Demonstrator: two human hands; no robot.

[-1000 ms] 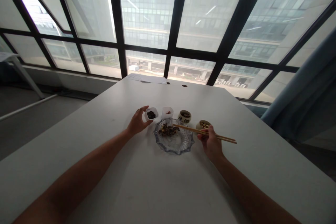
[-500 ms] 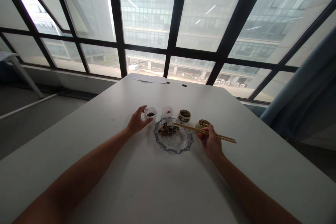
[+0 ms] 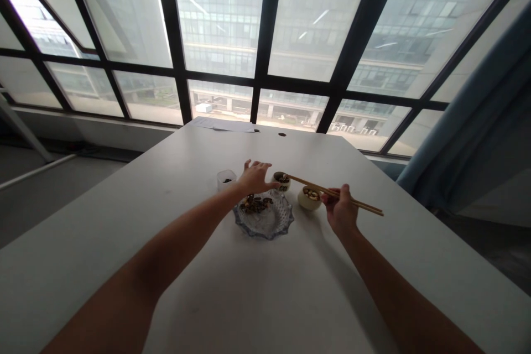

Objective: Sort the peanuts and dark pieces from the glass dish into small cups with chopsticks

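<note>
My left hand (image 3: 256, 177) is open, its thumb beside a small cup with dark lettering (image 3: 282, 185) that holds dark bits. The hand hides the second white cup. My right hand (image 3: 342, 210) is closed round a pair of chopsticks (image 3: 360, 204), whose tips are over the lettered cup's rim. Close to that hand stands a pale round cup (image 3: 309, 202) with light pieces in it. In front of the cups lies a clear scalloped glass dish (image 3: 265, 230); a heap of dark, mixed bits (image 3: 254, 204) rests in its left part.
A translucent white cup (image 3: 226, 181) with dark contents stands left of my left hand. Papers (image 3: 224, 124) lie at the far edge of the white table (image 3: 232, 298), near two round holes. Windows rise behind it, and a blue curtain (image 3: 464, 105) hangs at right.
My left hand has left the leftmost white cup and moved right to the lettered cup. The chopstick tips have gone from the glass dish up to the lettered cup. The view has shifted slightly.
</note>
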